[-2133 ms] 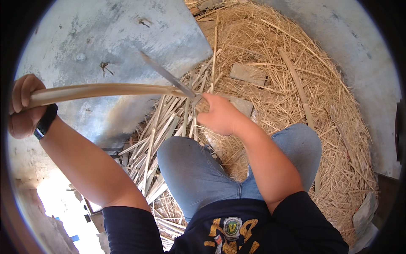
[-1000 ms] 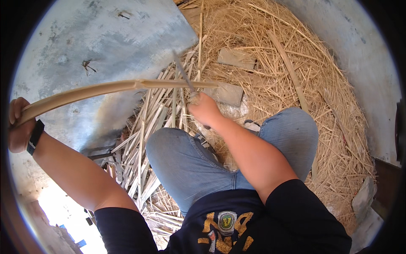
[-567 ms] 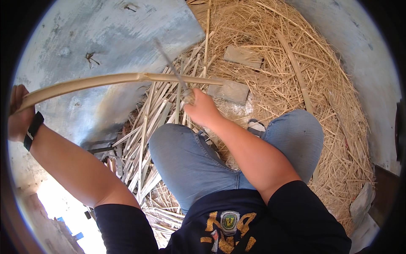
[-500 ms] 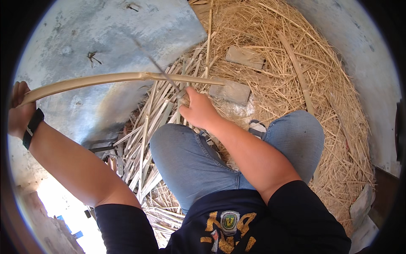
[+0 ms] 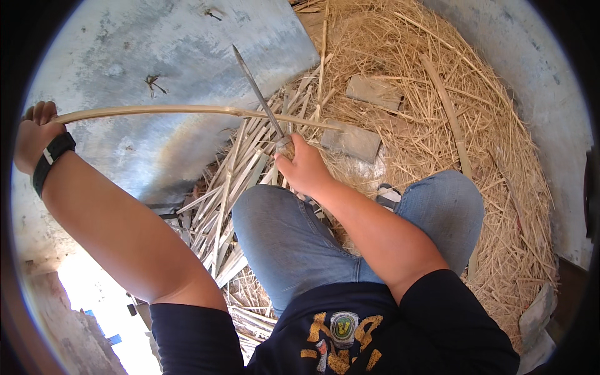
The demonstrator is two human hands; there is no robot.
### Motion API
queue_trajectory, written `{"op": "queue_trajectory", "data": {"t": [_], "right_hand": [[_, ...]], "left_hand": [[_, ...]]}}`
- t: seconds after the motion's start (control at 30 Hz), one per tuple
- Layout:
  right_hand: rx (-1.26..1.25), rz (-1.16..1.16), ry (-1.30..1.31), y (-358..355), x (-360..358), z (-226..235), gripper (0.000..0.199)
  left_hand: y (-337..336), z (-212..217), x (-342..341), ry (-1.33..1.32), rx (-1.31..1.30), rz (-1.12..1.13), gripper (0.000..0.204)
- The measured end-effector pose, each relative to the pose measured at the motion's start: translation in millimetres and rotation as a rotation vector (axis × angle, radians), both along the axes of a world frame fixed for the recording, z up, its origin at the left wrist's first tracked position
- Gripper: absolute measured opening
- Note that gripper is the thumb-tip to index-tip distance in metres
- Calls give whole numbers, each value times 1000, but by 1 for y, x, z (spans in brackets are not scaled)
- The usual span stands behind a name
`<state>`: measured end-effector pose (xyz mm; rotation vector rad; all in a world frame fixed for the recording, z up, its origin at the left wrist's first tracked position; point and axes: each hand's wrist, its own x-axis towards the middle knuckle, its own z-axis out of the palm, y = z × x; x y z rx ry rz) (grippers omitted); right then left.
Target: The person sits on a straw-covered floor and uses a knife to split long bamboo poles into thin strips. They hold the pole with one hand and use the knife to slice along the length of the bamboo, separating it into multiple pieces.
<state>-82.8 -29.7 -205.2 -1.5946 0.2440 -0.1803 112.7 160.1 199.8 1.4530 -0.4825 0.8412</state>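
Observation:
My left hand [image 5: 39,134], with a black watch on its wrist, is closed round the left end of a long pale bamboo strip [image 5: 164,109]. The strip runs rightward in a gentle curve, and its far end lies over a flat grey block [image 5: 351,141]. In my right hand [image 5: 301,165] is a knife [image 5: 257,87], gripped by its handle. Its long narrow blade points up and to the left and crosses the strip near the strip's right part. Whether the blade touches the strip or only passes over it, I cannot tell.
Split strips [image 5: 234,169] lie heaped left of my knees. Straw-like shavings [image 5: 500,206] cover the floor to the right, with a second block [image 5: 375,92] and another bamboo piece [image 5: 451,115] among them. A blue-grey wall [image 5: 206,56] rises at the left.
The strip has turned so its narrow edge shows more. The blade, blurred before, is now sharp and more upright. The whole view has shifted slightly.

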Motion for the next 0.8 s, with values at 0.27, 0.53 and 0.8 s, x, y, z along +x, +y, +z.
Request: {"op": "queue_trajectory", "data": {"t": [0.27,0.53,0.8], "right_hand": [[21,180,7,-4,-11,61,32],[96,100,46,-9,-13,60,37],[854,386,87,-15,-7,44,29]], "left_hand": [[8,-1,15,-59,91,97,16],[77,28,79,-79,-185,-297,34],[-54,1,-22,-56,-128,188,36]]}}
